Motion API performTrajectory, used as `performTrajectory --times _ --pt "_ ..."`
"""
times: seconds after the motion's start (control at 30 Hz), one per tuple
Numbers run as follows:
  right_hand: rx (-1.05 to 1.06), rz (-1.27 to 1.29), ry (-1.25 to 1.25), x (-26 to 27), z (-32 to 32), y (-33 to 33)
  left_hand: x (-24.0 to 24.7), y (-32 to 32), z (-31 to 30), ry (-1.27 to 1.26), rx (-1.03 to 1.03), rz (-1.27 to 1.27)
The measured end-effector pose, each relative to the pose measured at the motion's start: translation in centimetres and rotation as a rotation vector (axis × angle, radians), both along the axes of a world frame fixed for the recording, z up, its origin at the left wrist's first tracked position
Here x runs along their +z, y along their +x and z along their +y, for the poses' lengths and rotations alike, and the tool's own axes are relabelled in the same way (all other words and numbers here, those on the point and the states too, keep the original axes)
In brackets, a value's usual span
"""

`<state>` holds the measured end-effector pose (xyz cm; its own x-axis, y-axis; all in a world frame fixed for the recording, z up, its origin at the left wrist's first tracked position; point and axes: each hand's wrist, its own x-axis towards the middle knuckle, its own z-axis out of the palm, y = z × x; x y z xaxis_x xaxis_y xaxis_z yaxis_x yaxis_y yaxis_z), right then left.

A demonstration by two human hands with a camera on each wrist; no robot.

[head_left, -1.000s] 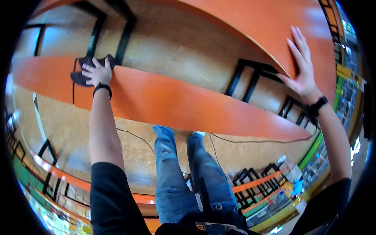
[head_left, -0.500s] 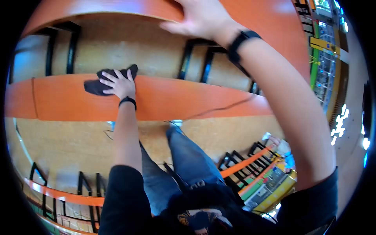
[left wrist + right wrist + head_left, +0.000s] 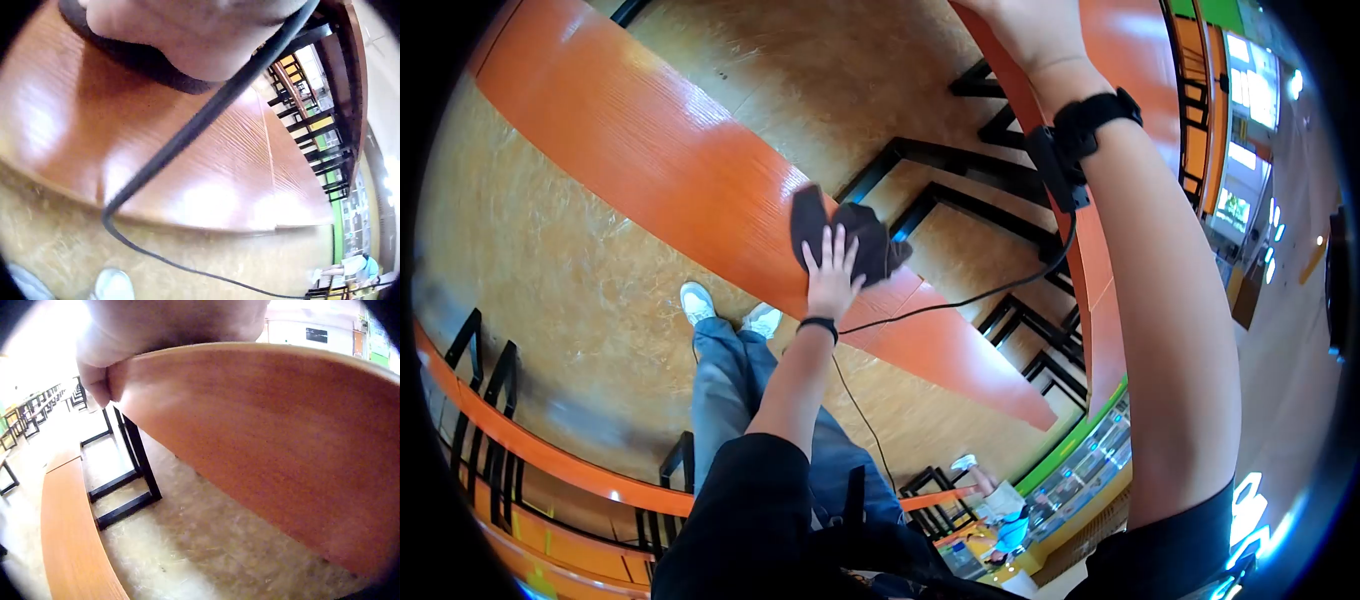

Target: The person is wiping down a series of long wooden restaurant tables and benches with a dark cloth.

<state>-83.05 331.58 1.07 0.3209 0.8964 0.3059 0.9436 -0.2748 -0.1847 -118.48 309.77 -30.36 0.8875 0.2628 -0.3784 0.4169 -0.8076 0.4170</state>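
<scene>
My left hand (image 3: pixel 833 285) presses a dark brown cloth (image 3: pixel 862 232) onto a long orange bench (image 3: pixel 670 165), its fingers spread straight over the fabric. The left wrist view shows the heel of this hand close up, with the cloth's dark edge (image 3: pixel 187 83) on the glossy bench top. At the upper right, my right hand (image 3: pixel 1035 30) rests on the edge of a higher orange table (image 3: pixel 1135 60); its fingers run out of the head view. The right wrist view shows the thumb (image 3: pixel 95 384) reaching down over that table's edge.
Black metal legs (image 3: pixel 970 160) stand between bench and table. A thin black cable (image 3: pixel 1000 290) hangs from the right wrist and crosses the bench. White shoes (image 3: pixel 697 300) stand on the floor beside the bench. Behind are another orange bench (image 3: pixel 550 445) and a person (image 3: pixel 1005 520).
My left hand and the cloth have moved along the bench to the right in the head view. The view has turned, and the right hand stays at the table's edge.
</scene>
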Motion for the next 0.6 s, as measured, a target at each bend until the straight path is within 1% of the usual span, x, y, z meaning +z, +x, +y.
performTrajectory --times 0.07,0.13,0.2,0.23,0.27,0.33,0.37,0.4,0.43,0.47,0.53,0.57,0.6 --pt "0.011 0.019 -0.011 -0.2 0.6 -0.9 -0.9 -3.8 -2.4 -0.112 -0.152 -0.01" --pt "0.013 0.069 -0.014 -0.3 0.5 -0.8 -1.4 -5.1 -2.7 -0.132 -0.128 -0.011" --pt "0.014 0.169 0.029 -0.2 0.3 -0.1 -1.2 -7.4 -1.6 -0.144 -0.349 -0.058" --pt "-0.005 0.197 0.026 0.0 0.1 0.3 -0.9 -8.1 -0.4 -0.151 -0.35 -0.103" --pt "-0.013 0.204 0.049 0.1 0.3 0.4 -0.5 -9.2 1.7 -0.148 -0.271 -0.089" --pt "0.005 0.043 -0.043 0.4 -0.2 0.5 0.1 -9.4 3.2 -0.117 -0.199 -0.047" --pt "-0.056 0.06 -0.04 0.3 -1.2 -0.2 0.1 -9.6 6.3 -0.04 -0.106 -0.064" --pt "-0.058 0.057 -0.042 0.2 -0.3 -0.2 0.0 -9.3 6.3 -0.05 -0.125 -0.045" --pt "-0.036 0.026 -0.04 0.0 -0.1 -0.1 -0.5 -9.0 8.9 -0.022 -0.115 -0.071" --pt "-0.057 0.001 -0.03 -0.2 -1.2 0.0 -0.8 -8.9 12.6 0.011 -0.148 -0.093" --pt "-0.035 -0.029 -0.032 -0.7 -0.6 0.4 -0.2 -7.8 14.5 0.007 -0.166 -0.077" --pt "-0.045 -0.058 -0.026 -0.9 -1.3 0.6 0.2 -7.0 17.4 0.023 -0.178 -0.07" --pt "-0.048 -0.057 -0.025 -1.1 -0.5 1.1 0.4 -6.4 17.0 0.031 -0.188 -0.058"
